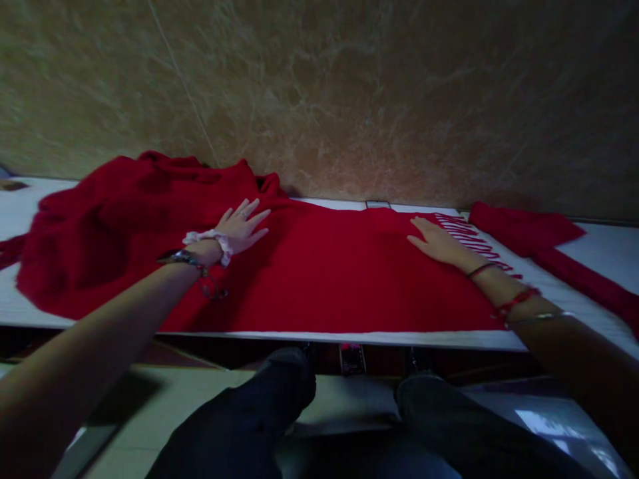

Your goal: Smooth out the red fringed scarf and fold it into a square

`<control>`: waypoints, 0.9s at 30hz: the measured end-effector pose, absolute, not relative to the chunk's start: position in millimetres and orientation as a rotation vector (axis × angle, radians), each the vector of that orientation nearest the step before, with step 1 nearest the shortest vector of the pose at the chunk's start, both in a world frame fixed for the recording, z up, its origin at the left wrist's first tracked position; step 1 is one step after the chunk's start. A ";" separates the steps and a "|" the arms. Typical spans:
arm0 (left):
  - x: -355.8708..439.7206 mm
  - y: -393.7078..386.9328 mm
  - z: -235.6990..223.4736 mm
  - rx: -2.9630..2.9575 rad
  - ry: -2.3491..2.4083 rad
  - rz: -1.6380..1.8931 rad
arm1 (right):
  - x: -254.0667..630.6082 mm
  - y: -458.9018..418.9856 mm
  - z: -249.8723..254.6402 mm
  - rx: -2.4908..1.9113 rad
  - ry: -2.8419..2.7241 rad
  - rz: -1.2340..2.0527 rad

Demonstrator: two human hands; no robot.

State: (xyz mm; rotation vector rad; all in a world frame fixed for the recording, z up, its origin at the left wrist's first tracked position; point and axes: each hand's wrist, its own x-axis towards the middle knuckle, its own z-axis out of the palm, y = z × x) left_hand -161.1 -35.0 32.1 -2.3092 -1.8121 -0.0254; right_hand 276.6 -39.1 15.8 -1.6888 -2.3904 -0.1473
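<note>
Pale, glossy tiles make up the floor (200, 392) at the near side, where the person's dark-trousered legs (249, 412) stand. Tucked in the dark gap beneath the near edge of the white counter (609, 249) is a small dark item (352, 359) with a pinkish top; its kind is hard to make out. On the counter lies a red cloth (324, 273), spread flat across the middle with its near edge running along the counter's edge. Leftward it rises into a thick, rumpled heap (114, 226); at the right it ends in a fringe (466, 239) of thin strands over the white top. Both hands lie on the cloth, palms down, fingers extended, gripping nothing: the left hand (242, 229) beside the heap, a white scrunchie (212, 238) around its wrist, and the right hand (439, 243) just left of the fringe, a red bracelet (516, 303) farther up its arm. Right of the fringe sits another red piece (524, 229), folded and trailing nearer. Beyond everything stands a brown marbled wall (324, 100).
</note>
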 end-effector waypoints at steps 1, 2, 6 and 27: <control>-159.1 -23.2 36.3 -2.322 -1.790 -0.058 | 285.9 -29.2 20.1 -1.714 -2.419 -0.183; -157.1 -10.6 39.5 -2.344 -1.762 -0.084 | 294.1 -19.2 24.0 -1.739 -2.448 -0.217; -148.6 33.6 40.8 -2.347 -1.742 0.002 | 315.8 15.9 29.8 -1.848 -2.486 -0.274; -143.1 54.8 57.6 -2.325 -1.537 0.310 | 314.2 75.1 34.4 -2.030 -2.697 -0.275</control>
